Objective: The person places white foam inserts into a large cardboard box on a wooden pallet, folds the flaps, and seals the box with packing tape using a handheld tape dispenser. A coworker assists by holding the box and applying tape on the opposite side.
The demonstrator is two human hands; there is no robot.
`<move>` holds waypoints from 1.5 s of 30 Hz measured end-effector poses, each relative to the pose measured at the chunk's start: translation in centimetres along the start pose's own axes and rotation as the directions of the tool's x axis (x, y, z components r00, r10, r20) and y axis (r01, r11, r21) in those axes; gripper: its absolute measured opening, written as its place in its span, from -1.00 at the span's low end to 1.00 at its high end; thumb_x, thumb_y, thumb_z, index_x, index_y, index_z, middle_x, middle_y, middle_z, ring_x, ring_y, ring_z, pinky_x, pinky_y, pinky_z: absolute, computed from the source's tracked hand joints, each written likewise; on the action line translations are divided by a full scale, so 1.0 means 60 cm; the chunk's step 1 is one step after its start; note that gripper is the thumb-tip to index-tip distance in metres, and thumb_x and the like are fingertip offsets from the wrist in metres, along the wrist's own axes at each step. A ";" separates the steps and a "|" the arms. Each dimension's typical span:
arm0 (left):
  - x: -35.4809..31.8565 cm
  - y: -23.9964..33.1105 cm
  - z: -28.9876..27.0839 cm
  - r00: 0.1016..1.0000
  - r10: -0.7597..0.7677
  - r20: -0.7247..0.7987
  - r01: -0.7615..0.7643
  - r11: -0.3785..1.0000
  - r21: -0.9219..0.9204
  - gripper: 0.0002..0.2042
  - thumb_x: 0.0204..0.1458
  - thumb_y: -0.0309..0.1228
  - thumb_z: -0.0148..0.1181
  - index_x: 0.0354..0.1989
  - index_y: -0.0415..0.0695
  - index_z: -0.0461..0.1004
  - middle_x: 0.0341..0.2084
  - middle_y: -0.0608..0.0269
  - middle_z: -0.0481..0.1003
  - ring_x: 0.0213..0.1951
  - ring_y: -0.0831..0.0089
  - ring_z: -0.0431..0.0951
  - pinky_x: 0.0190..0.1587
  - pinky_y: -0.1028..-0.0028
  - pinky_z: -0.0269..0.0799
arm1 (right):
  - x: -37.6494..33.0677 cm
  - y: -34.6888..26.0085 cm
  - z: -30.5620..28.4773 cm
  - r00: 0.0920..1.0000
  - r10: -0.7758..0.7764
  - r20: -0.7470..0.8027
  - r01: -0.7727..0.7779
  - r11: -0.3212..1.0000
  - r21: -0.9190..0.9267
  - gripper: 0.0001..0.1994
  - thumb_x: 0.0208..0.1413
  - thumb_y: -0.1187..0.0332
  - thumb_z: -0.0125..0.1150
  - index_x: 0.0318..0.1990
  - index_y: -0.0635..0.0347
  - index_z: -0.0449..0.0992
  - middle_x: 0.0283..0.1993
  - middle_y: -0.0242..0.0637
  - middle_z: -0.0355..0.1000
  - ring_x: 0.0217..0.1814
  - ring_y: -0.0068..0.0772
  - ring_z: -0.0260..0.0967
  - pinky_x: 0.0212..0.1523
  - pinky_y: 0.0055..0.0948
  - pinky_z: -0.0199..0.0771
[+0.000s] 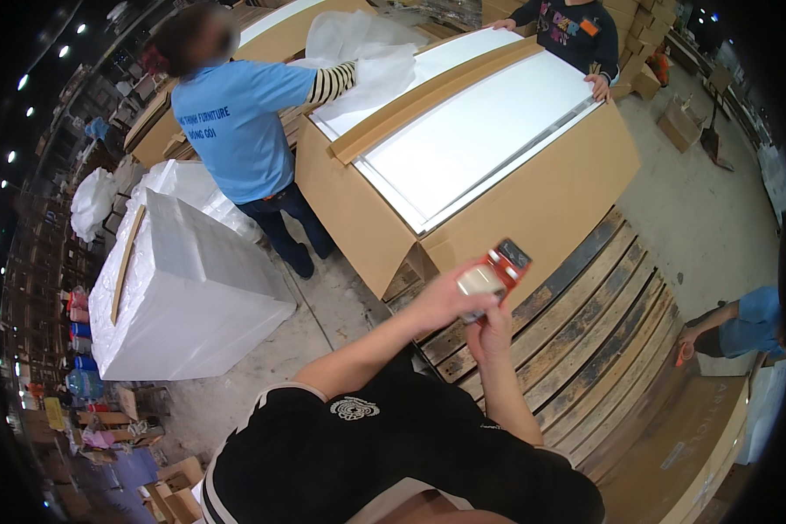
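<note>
My left hand (445, 299) and my right hand (491, 336) are raised together in front of me, both closed on a red tape dispenser (508, 262) with a beige tape roll (480, 280). The left hand grips it from the side at the roll, and the right hand holds it from below. Just beyond the dispenser is the near corner of a big open cardboard box (533, 205) with a white panel (485, 131) lying flat inside it.
A person in a blue shirt (236, 122) stands at the box's left side, reaching onto a clear plastic sheet (367, 61). Another person (576, 31) holds the far end. Wooden pallet slats (585, 323) lie to my right, and a white wrapped block (183, 288) stands to the left. A crouching person (742, 323) is at far right.
</note>
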State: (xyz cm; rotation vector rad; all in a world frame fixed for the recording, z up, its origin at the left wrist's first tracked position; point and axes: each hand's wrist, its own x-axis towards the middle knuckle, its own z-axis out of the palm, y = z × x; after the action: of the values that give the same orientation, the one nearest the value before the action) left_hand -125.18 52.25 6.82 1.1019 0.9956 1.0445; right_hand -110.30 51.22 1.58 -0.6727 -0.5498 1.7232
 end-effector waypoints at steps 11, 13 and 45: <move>0.013 0.007 -0.251 0.843 -0.529 0.100 0.071 0.293 0.953 -0.25 0.26 0.32 0.32 0.18 -0.22 0.69 0.03 -0.19 0.73 0.12 -0.14 0.73 0.17 0.00 0.63 | -0.022 0.016 -0.244 0.854 0.049 -0.517 -0.015 0.997 0.069 -0.62 0.42 0.51 0.23 0.34 0.12 0.53 0.20 -0.15 0.65 0.21 -0.07 0.65 0.33 0.04 0.64; 0.038 -0.008 -0.350 0.823 -0.568 -0.018 0.069 0.069 0.995 -0.38 0.24 0.24 0.36 -0.11 -0.21 0.78 -0.18 -0.08 0.78 -0.05 -0.07 0.79 0.02 -0.01 0.68 | -0.009 0.015 -0.272 0.750 0.062 -0.659 0.043 0.989 0.142 -0.67 0.37 0.51 0.28 0.25 0.11 0.54 0.11 -0.21 0.63 0.16 -0.12 0.63 0.28 0.02 0.63; 0.196 -0.151 -0.528 0.957 -0.220 0.188 -0.126 0.268 0.955 -0.67 0.28 -0.08 0.38 -0.16 -0.11 0.84 -0.16 -0.03 0.77 0.03 -0.09 0.75 0.12 -0.07 0.67 | 0.257 0.218 0.079 0.693 -0.614 -0.377 0.495 0.786 -0.371 -0.54 0.61 0.38 0.13 0.56 0.28 0.35 0.36 -0.24 0.55 0.29 -0.40 0.57 0.30 -0.30 0.62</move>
State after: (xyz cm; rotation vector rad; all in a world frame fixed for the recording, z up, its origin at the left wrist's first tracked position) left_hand -151.96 68.72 -8.57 2.1535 1.4530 0.0190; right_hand -125.65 62.94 -6.13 -0.9566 -0.5408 0.8632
